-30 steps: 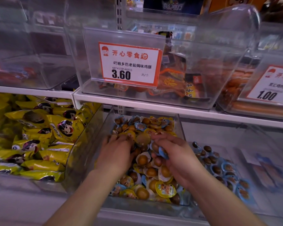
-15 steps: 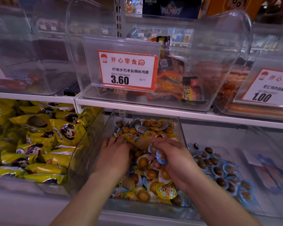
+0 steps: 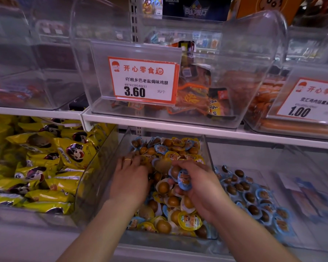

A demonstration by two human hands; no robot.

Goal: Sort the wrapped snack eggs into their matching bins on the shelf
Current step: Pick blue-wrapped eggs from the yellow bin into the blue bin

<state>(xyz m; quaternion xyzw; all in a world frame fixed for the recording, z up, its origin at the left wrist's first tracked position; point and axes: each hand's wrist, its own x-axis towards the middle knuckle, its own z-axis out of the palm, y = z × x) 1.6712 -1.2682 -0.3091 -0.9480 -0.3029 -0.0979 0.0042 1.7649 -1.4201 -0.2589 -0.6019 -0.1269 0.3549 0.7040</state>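
A shop shelf is filling the view, white shelf boards (image 3: 159, 127) running across it and clear plastic bins sitting in rows on two levels. On the upper board, a clear bin (image 3: 178, 72) of orange snack packets is carrying a price card (image 3: 143, 80) reading 3.60, and another card (image 3: 311, 100) at the right edge is reading 1.00. On the lower level, a bin of yellow snack bags (image 3: 36, 167) is sitting at the left end, a middle bin (image 3: 106, 167) is holding a mixed heap of wrapped snack eggs (image 3: 170, 210), and a right bin (image 3: 269, 237) is holding blue-wrapped eggs (image 3: 254, 201) only. The eggs are small brown ovals sealed in round packets, some rimmed yellow, some blue, with a cartoon face on the foil. The left hand (image 3: 130, 176), wearing a ring (image 3: 127, 159), is lying palm down on the heap near the middle bin's left wall, fingers reaching into the eggs; whether it is gripping any cannot be told. The right hand (image 3: 195, 184) is hanging over the middle of the heap, fingers curled round a few blue-rimmed packets (image 3: 184, 181). Compared with a second ago, both hands are sitting a little further toward the back of the bin, and the right hand is holding its packets higher off the heap.
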